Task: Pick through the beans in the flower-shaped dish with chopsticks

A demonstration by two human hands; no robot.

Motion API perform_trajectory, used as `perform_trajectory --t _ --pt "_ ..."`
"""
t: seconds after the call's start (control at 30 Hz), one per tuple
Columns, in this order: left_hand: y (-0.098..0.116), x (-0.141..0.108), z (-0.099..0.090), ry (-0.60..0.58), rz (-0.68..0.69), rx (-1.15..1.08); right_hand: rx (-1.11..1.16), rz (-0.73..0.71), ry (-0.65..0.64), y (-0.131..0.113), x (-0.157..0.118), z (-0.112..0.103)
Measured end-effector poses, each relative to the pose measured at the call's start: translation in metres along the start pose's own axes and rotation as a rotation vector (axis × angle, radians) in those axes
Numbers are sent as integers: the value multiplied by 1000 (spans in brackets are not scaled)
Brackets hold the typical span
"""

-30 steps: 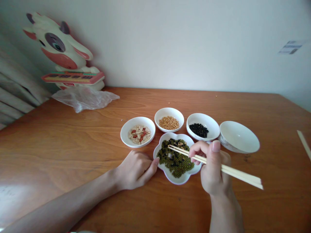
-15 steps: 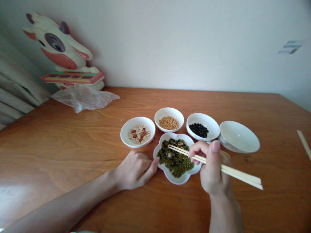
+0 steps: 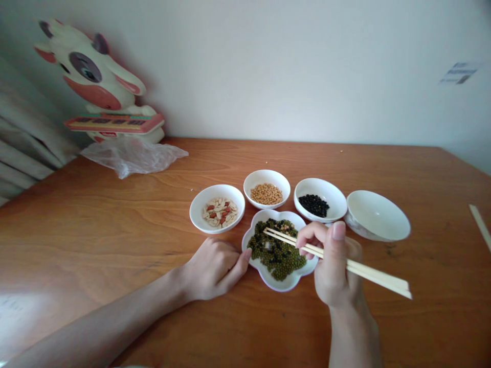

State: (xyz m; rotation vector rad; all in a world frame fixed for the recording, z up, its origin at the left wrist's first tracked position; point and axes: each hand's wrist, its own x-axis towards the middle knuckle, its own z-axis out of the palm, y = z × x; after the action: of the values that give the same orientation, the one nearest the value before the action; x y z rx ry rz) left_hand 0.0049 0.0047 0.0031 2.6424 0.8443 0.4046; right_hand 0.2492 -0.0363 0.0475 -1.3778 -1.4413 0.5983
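A pair of wooden chopsticks [image 3: 374,275] is held in my right hand [image 3: 337,268], closed around them. Their tips come close together over a white flower-shaped dish [image 3: 286,284]. In that dish lie green beans [image 3: 287,263] mixed with dark beans and a few yellow ones. My left hand [image 3: 217,268] rests at the dish's left side, fingers curled and thumb on the rim. Behind the dish stand a bowl of peanuts [image 3: 220,212], a bowl of yellow soybeans [image 3: 267,194] and a bowl of black beans [image 3: 313,205]. Whether the tips grip a bean is too small to tell.
A white bowl [image 3: 378,215] with nothing in it stands at the right of the row. Farther right lies a pale wooden stick [image 3: 480,225]. A cow-shaped toy keyboard [image 3: 115,122] leans on the wall at the back left, a clear plastic bag [image 3: 134,156] before it.
My right hand and the chopsticks have shifted very slightly left. The left hand, the dish and the bowls stay where they were.
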Motion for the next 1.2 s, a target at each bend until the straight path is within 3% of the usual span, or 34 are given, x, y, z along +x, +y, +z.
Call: perform_trajectory --t 0.27,0.43,0.53,0.77,0.97,1.1,1.2 --pt "1 0 -1 7 1 -7 43 1 92 -5 -4 1" --pt "1 0 -1 4 -7 -11 63 -165 424 -6 11 -2" --pt "1 0 -1 6 -10 -17 91 -175 600 -12 29 3" --pt "1 1 -2 -5 -6 -16 174 -73 479 -11 40 16" --pt "1 0 0 15 -7 -27 80 -75 525 -1 13 -18" --pt "2 0 0 29 -14 -21 -21 -9 249 8 2 -40" --pt "2 0 0 22 -21 -18 -67 39 149 17 0 -46"
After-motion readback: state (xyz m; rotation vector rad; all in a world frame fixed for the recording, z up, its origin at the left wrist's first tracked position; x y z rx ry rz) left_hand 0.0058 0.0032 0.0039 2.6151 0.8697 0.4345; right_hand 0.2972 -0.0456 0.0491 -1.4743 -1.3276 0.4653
